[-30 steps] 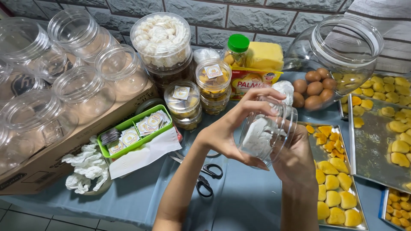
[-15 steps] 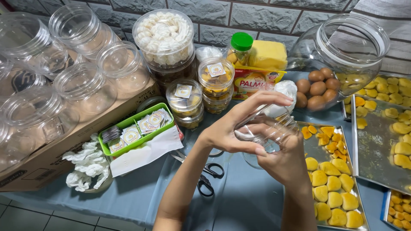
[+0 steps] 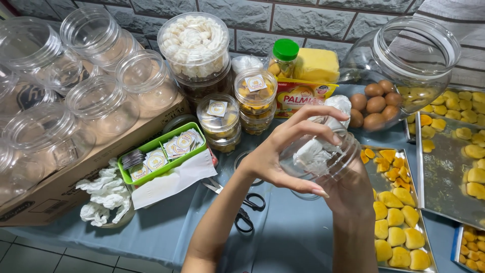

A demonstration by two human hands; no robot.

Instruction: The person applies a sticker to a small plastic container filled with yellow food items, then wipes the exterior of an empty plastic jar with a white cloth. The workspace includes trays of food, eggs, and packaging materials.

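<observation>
From the head view I judge the main risk to be a slip: my left hand (image 3: 283,151) is wrapped around a small clear plastic jar (image 3: 323,151) held in the air above the blue table (image 3: 166,227), while my right hand (image 3: 348,189) is under and behind it with a wad of white tissue (image 3: 310,154) inside, though I cannot tell how its fingers close, and a hard twist could send the jar onto the tray of yellow cookies (image 3: 399,222) just beside it. Compared with half a second ago, the jar has tipped more onto its side and the left fingers have shifted over its top, while the scissors (image 3: 245,210) stay put.
</observation>
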